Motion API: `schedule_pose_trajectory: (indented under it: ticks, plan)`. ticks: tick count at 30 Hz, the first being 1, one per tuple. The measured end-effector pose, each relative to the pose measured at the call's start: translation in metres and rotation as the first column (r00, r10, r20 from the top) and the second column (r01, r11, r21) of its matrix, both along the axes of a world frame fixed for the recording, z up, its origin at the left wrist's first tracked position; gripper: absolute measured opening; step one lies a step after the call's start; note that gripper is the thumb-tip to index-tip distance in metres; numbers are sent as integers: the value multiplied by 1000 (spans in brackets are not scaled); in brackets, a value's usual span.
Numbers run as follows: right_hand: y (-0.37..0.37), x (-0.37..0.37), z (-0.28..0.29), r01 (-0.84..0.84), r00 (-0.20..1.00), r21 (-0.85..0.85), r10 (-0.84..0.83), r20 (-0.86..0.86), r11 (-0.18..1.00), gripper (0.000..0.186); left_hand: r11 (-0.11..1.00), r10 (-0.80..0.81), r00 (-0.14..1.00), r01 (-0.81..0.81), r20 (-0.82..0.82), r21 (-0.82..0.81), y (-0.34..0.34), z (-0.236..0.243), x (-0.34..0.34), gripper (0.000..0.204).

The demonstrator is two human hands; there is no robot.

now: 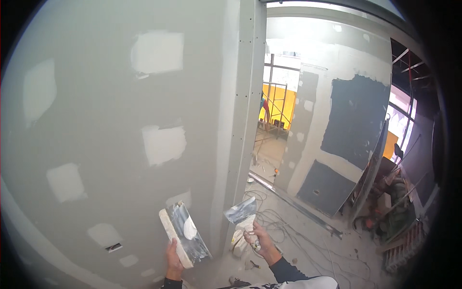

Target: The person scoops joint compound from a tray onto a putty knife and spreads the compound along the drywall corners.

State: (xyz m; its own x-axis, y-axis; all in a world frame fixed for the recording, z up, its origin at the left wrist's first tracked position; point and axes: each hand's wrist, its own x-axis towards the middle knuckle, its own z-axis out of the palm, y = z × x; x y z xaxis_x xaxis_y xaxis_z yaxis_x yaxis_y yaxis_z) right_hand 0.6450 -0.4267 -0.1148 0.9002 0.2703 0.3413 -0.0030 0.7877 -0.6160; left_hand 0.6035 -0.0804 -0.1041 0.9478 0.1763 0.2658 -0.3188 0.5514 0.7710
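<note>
My left hand (174, 259) is closed on a wide plastering blade (197, 241), a long smeared metal plate with a pale handle strip along one edge. A lump of white joint compound (190, 229) sits on its metal face. My right hand (262, 241) grips the handle of a putty knife (242, 211), its broad metal blade tilted up to the left and streaked with white. Both tools are apart from each other, in front of the grey drywall wall (110, 183). White filler patches (164, 145) are scattered over that wall, and a screw-dotted corner (246, 86) ends it.
Beyond the corner, cables (288, 236) coil on the dusty floor, near a metal floor track (293, 204). A pale bucket (239, 245) stands below my right hand. Farther off are a patched partition (358, 120), scaffolding (276, 101) with a person partly visible, and a cluttered pile (390, 202).
</note>
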Motion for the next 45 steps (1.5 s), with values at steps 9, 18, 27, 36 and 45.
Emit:
schedule_pose_trajectory:
  ticks: [9,18,27,36,45]
  plan:
    - [4,-33,24,40,985,169,-10,-175,985,54,991,66,995,-56,-80,121,-9,23,-3,53]
    - [-80,-140,93,-92,990,-74,83,-117,993,54,888,340,935,-354,100,292,-145,127,-51,46]
    - [6,-61,15,-247,955,38,250,-162,968,51,763,377,874,-481,307,431,-120,64,17,44]
    - [-2,-34,43,-338,915,65,344,-213,939,46,691,424,865,-501,268,521,-140,49,-12,48]
    - [-17,-18,93,-189,981,-121,192,9,974,55,865,384,923,-364,10,345,-161,28,-56,51]
